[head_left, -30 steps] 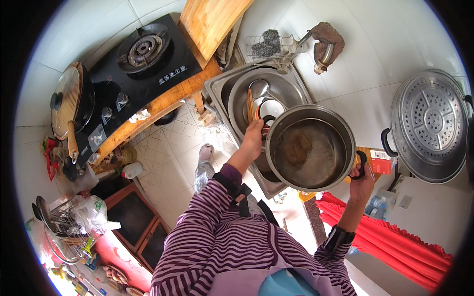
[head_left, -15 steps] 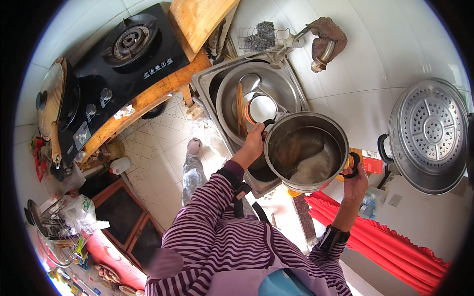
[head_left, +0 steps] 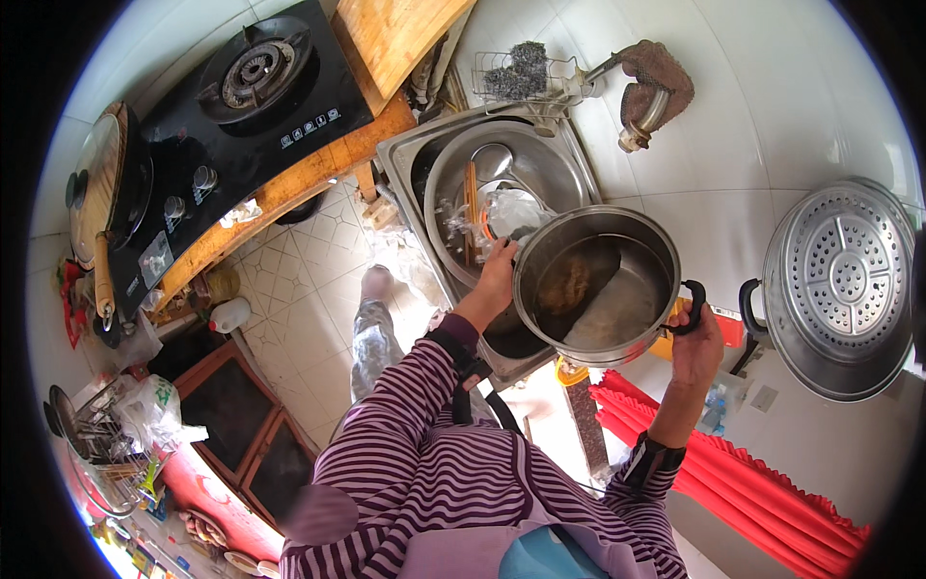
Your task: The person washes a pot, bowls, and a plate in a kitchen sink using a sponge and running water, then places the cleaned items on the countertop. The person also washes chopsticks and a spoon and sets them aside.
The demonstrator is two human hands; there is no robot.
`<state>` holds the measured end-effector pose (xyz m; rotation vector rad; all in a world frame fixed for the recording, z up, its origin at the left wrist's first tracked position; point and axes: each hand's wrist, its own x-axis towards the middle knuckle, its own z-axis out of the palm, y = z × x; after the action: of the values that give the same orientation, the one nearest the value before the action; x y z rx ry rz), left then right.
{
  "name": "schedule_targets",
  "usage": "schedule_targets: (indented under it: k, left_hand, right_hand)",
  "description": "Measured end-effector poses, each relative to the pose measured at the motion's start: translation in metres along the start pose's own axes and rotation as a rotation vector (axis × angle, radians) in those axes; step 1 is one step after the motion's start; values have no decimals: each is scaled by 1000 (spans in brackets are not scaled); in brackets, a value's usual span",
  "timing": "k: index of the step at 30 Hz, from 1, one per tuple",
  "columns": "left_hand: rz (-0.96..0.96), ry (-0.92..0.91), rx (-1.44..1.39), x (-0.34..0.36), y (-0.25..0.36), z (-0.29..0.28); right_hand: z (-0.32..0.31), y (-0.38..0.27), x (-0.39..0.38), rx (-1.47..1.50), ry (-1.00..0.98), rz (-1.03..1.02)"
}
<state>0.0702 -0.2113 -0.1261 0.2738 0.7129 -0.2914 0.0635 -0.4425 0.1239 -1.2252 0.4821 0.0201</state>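
My left hand (head_left: pixel 494 280) and my right hand (head_left: pixel 696 347) grip opposite handles of a steel pot (head_left: pixel 603 352) over the sink's right-front part. The pot tilts slightly toward the basin; water inside surrounds a brownish, indistinct patch. Clear water splashes at its far-left lip, over a steel basin (head_left: pixel 573 166) in the sink (head_left: pixel 395 152). The basin holds a white-and-orange bowl (head_left: pixel 499 198), a ladle (head_left: pixel 492 157) and wooden chopsticks (head_left: pixel 470 212), partly hidden by splashing.
A black gas hob (head_left: pixel 231 154) with a lidded pan (head_left: pixel 96 179) stands left. A large steamer (head_left: pixel 834 357) sits right, a faucet (head_left: pixel 637 135) and wire rack (head_left: pixel 492 72) behind. A cluttered red surface (head_left: pixel 193 482) and red curtain (head_left: pixel 733 482) are nearer.
The pot has tipped toward the basin and shifted slightly relative to the sink, with both hands still on it. Splashing water now shows over the bowl.
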Motion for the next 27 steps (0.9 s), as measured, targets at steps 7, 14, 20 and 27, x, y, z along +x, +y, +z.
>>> schedule_targets:
  k: [7, 14, 20, 27]
  left_hand:
    - [234, -231, 478, 8, -10, -7]
    - [-59, -67, 41, 3, -11, 10]
    - [-91, -97, 84, 2, -13, 9]
    - [-85, -125, 219, 1, -17, 7]
  right_hand:
    - [5, -5, 7, 1, -46, -11]
    - [9, -8, 8, 34, -78, -16]
    - [21, -13, 7, 57, -152, 9]
    - [50, -12, -1, 87, -171, -9]
